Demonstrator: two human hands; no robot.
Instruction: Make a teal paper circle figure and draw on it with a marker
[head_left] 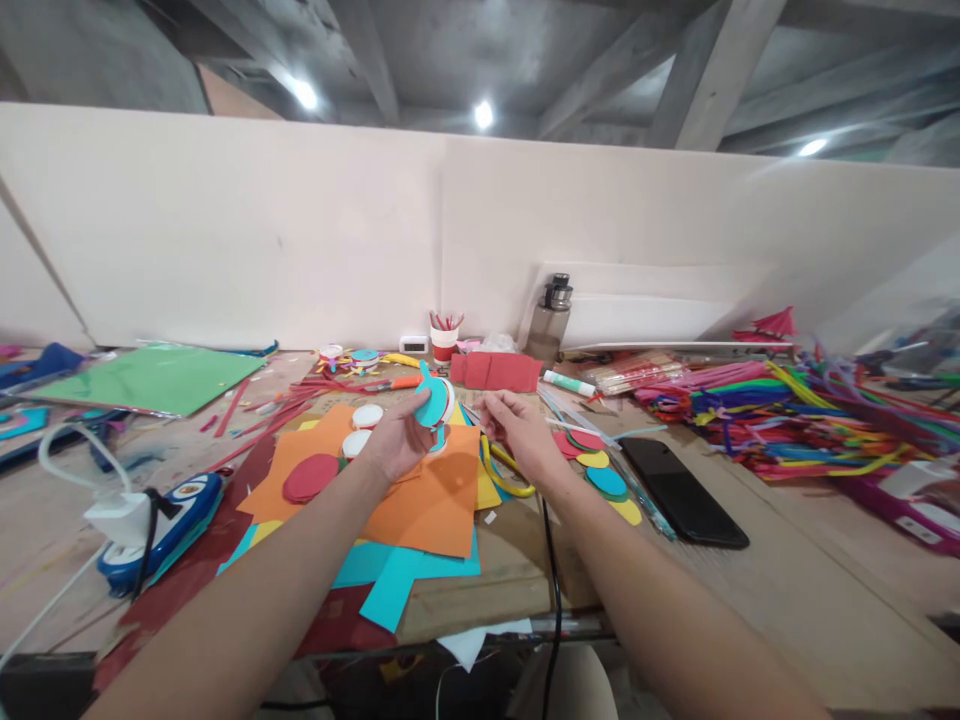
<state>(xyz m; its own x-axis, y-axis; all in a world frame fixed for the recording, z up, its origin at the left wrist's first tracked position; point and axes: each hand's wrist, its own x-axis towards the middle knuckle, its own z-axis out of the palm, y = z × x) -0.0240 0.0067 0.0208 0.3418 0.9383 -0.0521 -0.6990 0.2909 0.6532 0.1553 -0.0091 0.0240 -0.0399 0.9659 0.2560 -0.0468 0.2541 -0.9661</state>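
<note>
My left hand (397,440) is closed on a teal paper cut-out (433,400) backed by a white and red round piece, held upright over the orange paper sheets (431,500). My right hand (517,432) hovers just right of it, fingers curled in a pinch, and I cannot make out whether anything is between them. Two white round discs (367,416) and a red paper oval (310,478) lie on the orange sheet by my left hand. Yellow-handled scissors (501,478) lie under my right hand.
Paper circles (606,482) and a black phone (684,492) lie to the right, with a heap of coloured pipe cleaners (780,415) beyond. A green sheet (154,378), a power strip with a charger (150,525), a water bottle (551,325), a cup of pencils (444,342) and white partition walls surround the desk.
</note>
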